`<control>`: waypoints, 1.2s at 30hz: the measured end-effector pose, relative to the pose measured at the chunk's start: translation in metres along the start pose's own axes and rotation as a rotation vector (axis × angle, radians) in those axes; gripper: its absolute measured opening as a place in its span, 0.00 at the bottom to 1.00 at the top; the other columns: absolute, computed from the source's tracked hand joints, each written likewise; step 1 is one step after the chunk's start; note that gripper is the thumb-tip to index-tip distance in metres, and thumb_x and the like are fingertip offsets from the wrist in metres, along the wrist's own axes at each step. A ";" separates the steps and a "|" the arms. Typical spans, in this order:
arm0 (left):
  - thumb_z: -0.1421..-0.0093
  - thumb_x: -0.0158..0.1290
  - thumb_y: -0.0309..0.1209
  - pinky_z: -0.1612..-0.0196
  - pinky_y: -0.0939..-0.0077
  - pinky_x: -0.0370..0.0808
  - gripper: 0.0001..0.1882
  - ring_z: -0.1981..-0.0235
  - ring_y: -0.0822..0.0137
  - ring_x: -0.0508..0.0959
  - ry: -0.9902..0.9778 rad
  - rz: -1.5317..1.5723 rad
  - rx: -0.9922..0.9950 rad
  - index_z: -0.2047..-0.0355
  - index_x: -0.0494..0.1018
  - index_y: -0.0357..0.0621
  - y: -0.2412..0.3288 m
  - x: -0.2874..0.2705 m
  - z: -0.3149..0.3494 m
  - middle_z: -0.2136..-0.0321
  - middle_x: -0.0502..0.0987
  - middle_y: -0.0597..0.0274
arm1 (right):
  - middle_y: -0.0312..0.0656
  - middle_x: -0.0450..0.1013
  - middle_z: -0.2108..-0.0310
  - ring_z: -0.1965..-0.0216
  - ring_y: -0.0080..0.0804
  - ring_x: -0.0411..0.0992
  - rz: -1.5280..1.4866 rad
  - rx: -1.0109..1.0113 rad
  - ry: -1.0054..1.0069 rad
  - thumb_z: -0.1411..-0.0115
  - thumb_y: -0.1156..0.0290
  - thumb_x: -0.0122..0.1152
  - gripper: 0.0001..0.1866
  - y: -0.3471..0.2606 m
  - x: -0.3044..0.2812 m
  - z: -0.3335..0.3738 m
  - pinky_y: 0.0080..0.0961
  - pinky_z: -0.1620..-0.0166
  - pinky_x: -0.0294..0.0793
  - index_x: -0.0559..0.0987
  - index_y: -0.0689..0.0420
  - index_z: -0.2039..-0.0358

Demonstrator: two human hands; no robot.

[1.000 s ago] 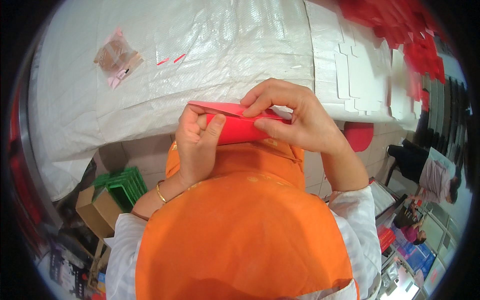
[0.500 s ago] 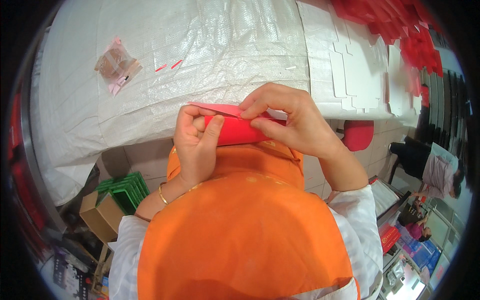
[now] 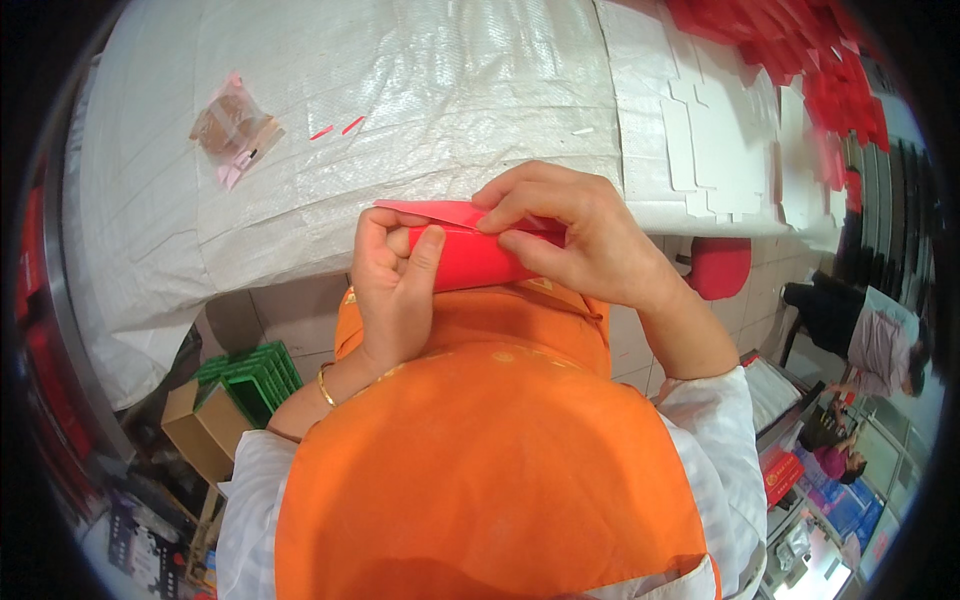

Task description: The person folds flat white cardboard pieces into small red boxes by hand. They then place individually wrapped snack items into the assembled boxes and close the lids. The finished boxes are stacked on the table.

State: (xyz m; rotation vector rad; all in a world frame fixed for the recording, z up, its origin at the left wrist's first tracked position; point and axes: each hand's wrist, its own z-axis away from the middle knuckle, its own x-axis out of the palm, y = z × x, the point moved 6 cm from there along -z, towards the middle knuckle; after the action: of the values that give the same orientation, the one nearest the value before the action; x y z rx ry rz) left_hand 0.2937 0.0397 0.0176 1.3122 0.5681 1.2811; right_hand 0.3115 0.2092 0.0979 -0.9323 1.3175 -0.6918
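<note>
Pinching a part-folded red carton (image 3: 470,262)

No wording is readable — marks on the red piece at right (image 3: 783,478) are too small.

Your left hand (image 3: 393,275): fingers (image 3: 374,222) curled, thumb (image 3: 427,256) straight. Your right hand (image 3: 585,235): arched, thumb and index pinching. Both forearms (image 3: 690,330) angled inward.

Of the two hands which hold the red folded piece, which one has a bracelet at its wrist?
The left hand: a gold-coloured bracelet circles its wrist; the right hand, also holding the red folded piece, has a bare wrist.
</note>
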 end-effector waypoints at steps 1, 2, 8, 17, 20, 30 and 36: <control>0.33 0.48 0.22 0.69 0.89 0.64 0.08 0.73 0.85 0.67 0.003 0.007 -0.001 0.58 0.60 0.40 0.000 0.001 0.000 0.71 0.76 0.66 | 0.42 0.77 0.59 0.61 0.31 0.76 0.005 0.009 -0.006 0.48 0.82 0.61 0.09 0.001 0.000 0.000 0.24 0.59 0.75 0.82 0.60 0.65; 0.33 0.48 0.22 0.69 0.89 0.64 0.08 0.73 0.85 0.67 0.007 0.014 -0.002 0.58 0.60 0.40 0.001 0.002 0.000 0.72 0.76 0.66 | 0.42 0.77 0.59 0.60 0.32 0.76 0.011 0.019 -0.012 0.48 0.82 0.61 0.10 0.001 0.000 0.000 0.24 0.59 0.75 0.82 0.59 0.65; 0.34 0.48 0.22 0.71 0.90 0.63 0.08 0.74 0.85 0.66 0.043 0.040 0.004 0.58 0.60 0.41 0.005 0.006 0.001 0.72 0.76 0.67 | 0.42 0.77 0.58 0.59 0.32 0.76 -0.044 0.087 -0.059 0.49 0.83 0.61 0.10 0.001 -0.001 0.002 0.24 0.58 0.75 0.82 0.60 0.65; 0.35 0.50 0.21 0.73 0.90 0.61 0.07 0.76 0.86 0.64 0.012 0.057 -0.021 0.61 0.63 0.41 -0.002 0.003 0.003 0.74 0.73 0.70 | 0.42 0.76 0.58 0.57 0.33 0.75 -0.029 0.085 -0.065 0.49 0.82 0.62 0.10 0.008 0.004 0.005 0.25 0.56 0.74 0.82 0.60 0.65; 0.35 0.50 0.21 0.73 0.90 0.62 0.07 0.75 0.86 0.65 0.020 0.056 -0.019 0.60 0.64 0.41 0.000 0.001 0.003 0.73 0.73 0.69 | 0.43 0.76 0.56 0.56 0.34 0.75 -0.020 0.075 -0.065 0.49 0.80 0.64 0.12 0.000 0.001 0.007 0.26 0.55 0.74 0.82 0.59 0.62; 0.34 0.46 0.19 0.55 0.79 0.72 0.14 0.60 0.72 0.75 -0.037 -0.097 0.192 0.49 0.62 0.40 0.021 0.009 0.005 0.61 0.76 0.58 | 0.45 0.76 0.56 0.55 0.39 0.75 -0.059 0.093 -0.090 0.45 0.77 0.63 0.19 0.009 0.002 0.010 0.30 0.51 0.74 0.80 0.55 0.50; 0.37 0.52 0.21 0.58 0.82 0.74 0.14 0.61 0.76 0.77 -0.158 -0.570 0.368 0.50 0.75 0.36 0.038 0.013 -0.001 0.60 0.80 0.60 | 0.46 0.76 0.55 0.54 0.39 0.75 -0.032 0.108 -0.089 0.43 0.76 0.61 0.18 0.015 0.003 0.010 0.31 0.50 0.74 0.80 0.56 0.50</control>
State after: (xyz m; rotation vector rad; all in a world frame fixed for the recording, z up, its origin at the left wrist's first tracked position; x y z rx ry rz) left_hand 0.2835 0.0434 0.0561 1.3960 1.0119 0.6156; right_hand 0.3201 0.2153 0.0829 -0.8889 1.1772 -0.7308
